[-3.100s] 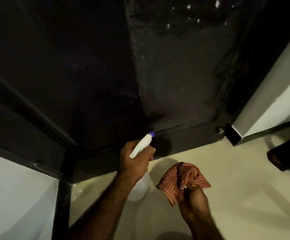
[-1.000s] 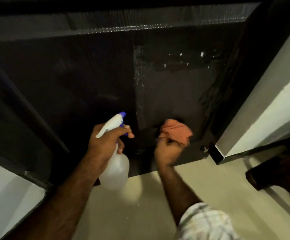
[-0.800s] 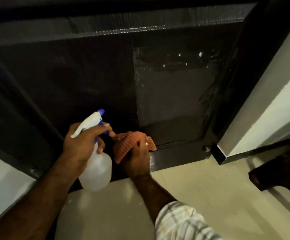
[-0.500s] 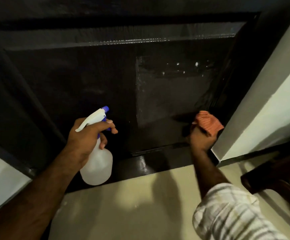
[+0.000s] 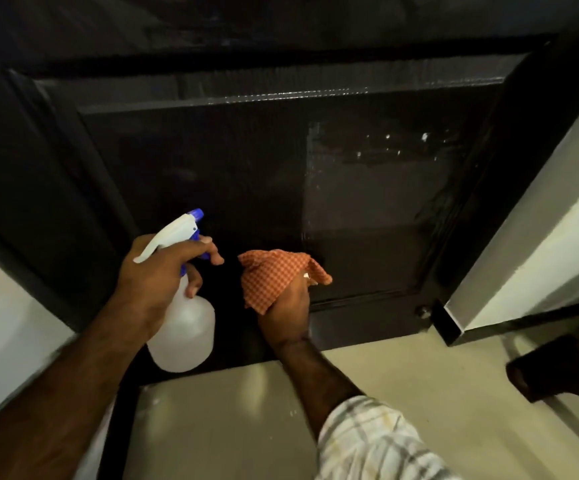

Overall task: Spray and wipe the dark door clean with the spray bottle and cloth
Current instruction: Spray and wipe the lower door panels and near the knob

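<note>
Nearest the camera, 2 forearms reach forward over the pale floor [image 5: 402, 386] toward the foot of the dark door [image 5: 246, 174]. The right arm wears a plaid sleeve [image 5: 378, 441]; the left is bare.

The left hand [image 5: 156, 278] is curled round the neck of the spray bottle [image 5: 184, 327], index finger laid across the blue trigger, the white head and blue nozzle aimed up and away at the panel. The bottle hangs upright below the fist, its translucent body in front of the door's bottom rail and off the floor.

Just to its right, and a little farther in, the right hand [image 5: 284, 313] grips the bunched checked cloth [image 5: 274, 278] and holds it against the door's lower panel, close above the bottom rail. Cloth and bottle head are near each other but apart.

The relation that matters: the work surface lies straight ahead and above both hands. The panel's long axis runs upward from the cloth, and its right half carries wet sheen and a few bright droplets [image 5: 395, 147] high up, well apart from the cloth. The cloth hand is the nearer one to that wet patch, so a stroke up and to the right would likely reach it. The panel's left half, ahead of the nozzle, looks dull, though the dimness makes it hard to tell.

Farthest right, the pale wall edge [image 5: 523, 237] meets the door's bottom-right corner.
</note>
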Demonstrator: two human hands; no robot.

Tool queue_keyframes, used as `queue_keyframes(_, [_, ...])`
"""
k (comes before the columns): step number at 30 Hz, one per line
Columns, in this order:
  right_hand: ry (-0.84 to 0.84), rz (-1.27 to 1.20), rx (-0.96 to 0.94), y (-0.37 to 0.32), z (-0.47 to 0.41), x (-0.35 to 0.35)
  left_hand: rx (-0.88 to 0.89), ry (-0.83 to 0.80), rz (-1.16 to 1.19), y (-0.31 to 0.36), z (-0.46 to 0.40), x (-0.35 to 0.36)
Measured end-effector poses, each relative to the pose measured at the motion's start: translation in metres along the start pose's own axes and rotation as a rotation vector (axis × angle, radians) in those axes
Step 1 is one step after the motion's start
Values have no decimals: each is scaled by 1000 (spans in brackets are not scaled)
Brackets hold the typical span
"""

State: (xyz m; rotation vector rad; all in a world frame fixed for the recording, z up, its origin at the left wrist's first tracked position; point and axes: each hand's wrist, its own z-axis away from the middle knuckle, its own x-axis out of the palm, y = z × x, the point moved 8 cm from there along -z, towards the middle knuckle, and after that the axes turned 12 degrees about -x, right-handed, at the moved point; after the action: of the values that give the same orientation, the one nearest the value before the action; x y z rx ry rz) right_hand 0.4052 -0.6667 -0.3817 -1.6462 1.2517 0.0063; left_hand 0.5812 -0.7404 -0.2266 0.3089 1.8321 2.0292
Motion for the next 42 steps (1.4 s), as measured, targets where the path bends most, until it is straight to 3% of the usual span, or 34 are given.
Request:
queue_keyframes(1, [22, 68, -100, -12, -7, -25, -6, 0, 9, 1, 0, 0])
queue_keyframes(3, [302, 72, -165, 9, -29, -87, -21, -8, 11, 1, -1, 3])
queue_keyframes(5, [658, -35, 18, 59, -42, -177, -25, -30, 4, 2, -1, 15])
queue_keyframes(6, [744, -3, 134, 89, -44, -210, -23, -48, 10, 3, 0, 23])
queue_keyframes(10, [862, -149, 509, 142, -33, -274, -44, -93, 88, 3, 8, 51])
queue_keyframes(11, [886, -173, 540, 131, -33, -272, -50, -101, 111, 4, 9, 56])
queue_keyframes(13, [982, -172, 421, 88, -32, -244, -47, -104, 129, 7, 12, 56])
queue_keyframes(15, [881, -145, 246, 32, -33, -186, -29, -85, 121, 13, 12, 46])
queue_keyframes(18, [407, -192, -32, -49, -35, -87, 15, -38, 93, 24, 13, 21])
queue_keyframes(20, [199, -201, -211, -73, -22, -46, 40, -4, 77, 29, 16, 5])
queue_keyframes(23, [68, -85, -146, -60, -26, -51, 34, 30, 75, 31, 16, -12])
queue_keyframes(25, [93, -47, -351, -64, -41, -82, 17, 17, 83, 34, 15, -10])
queue_keyframes(27, [349, 73, -288, -43, -74, -144, 10, -2, 103, 40, 12, 5])
queue_keyframes(29, [758, -108, -39, 13, -90, -218, 1, -16, 128, 48, 9, 27])
queue_keyframes(32, [1064, -230, 384, 86, -73, -289, -19, -80, 176, 60, 3, 62])
queue_keyframes(34, [1071, -318, 469, 96, -71, -296, -38, -109, 208, 66, 2, 75])
queue_keyframes(37, [1018, -187, 246, 37, -65, -250, -48, -114, 233, 72, 2, 73])
queue_keyframes(39, [799, -27, 10, -25, -64, -189, -38, -92, 221, 74, 3, 59])
queue_keyframes(42, [336, 123, -401, -99, -56, -101, 21, -27, 191, 78, 6, 27])
